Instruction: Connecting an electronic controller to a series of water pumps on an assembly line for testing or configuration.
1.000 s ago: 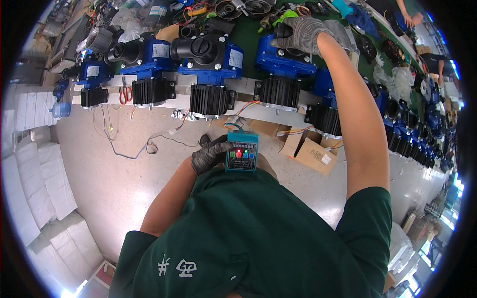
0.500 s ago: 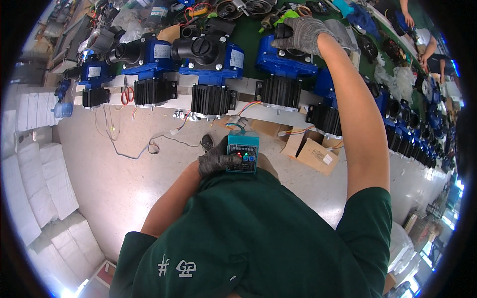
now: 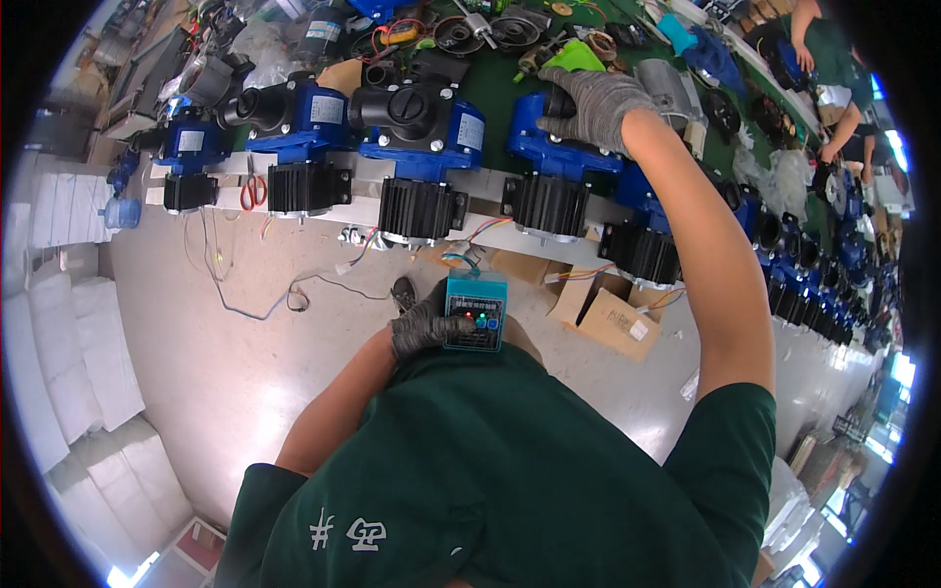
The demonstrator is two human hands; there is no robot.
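Observation:
Close to my body, my gloved left hand [image 3: 421, 325] is wrapped round a small teal control box [image 3: 478, 288]. Its thumb lies across the dark front panel, where red and green lights glow beside a blue button. Wires come out of the box's far end. My right hand [image 3: 600, 106], also in a grey glove, reaches forward and grips the black port on top of a blue pump [image 3: 554, 149]. The pump's black finned motor [image 3: 552, 205] points toward me over the bench edge, with coloured wires near it. Fingers partly hide the port.
More blue pumps stand along the bench, such as one at left [image 3: 417, 127]. Red-handled scissors [image 3: 253, 188] lie between two pumps. Cardboard boxes [image 3: 618, 321] and a loose cable [image 3: 250, 312] are on the floor. Another person's arm [image 3: 841, 132] is at the far right.
The view has shifted slightly. My left hand keeps hold of the control box, and my right hand stays on the same pump.

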